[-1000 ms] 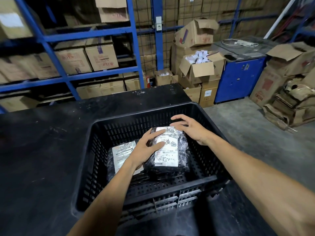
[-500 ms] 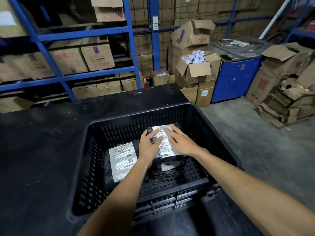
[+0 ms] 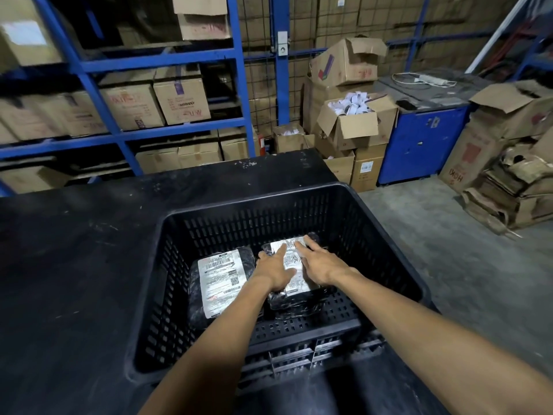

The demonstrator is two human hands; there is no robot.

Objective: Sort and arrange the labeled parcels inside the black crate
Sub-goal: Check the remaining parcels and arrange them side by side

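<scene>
Both of my arms are reaching forward and down into the black crate (image 3: 386, 235), and both hands are lying flat, palms down, on the right parcel (image 3: 294, 290). My left hand (image 3: 273, 269) is pressing its left half with the fingers spread and stretched forward, a grip that is apart and not clamped on anything; my right hand (image 3: 318, 263) is resting just beside it on the white label, fingers likewise apart and extended. That parcel is lying on the crate floor, right of centre, with the left parcel (image 3: 220, 283) just beside it, label up. The crate is sitting on a dark bench (image 3: 74, 265). Beyond it, blue shelving (image 3: 239, 70) is holding cardboard boxes (image 3: 179, 97), and a blue cabinet (image 3: 419, 145) is standing on the grey floor (image 3: 449, 250).
</scene>
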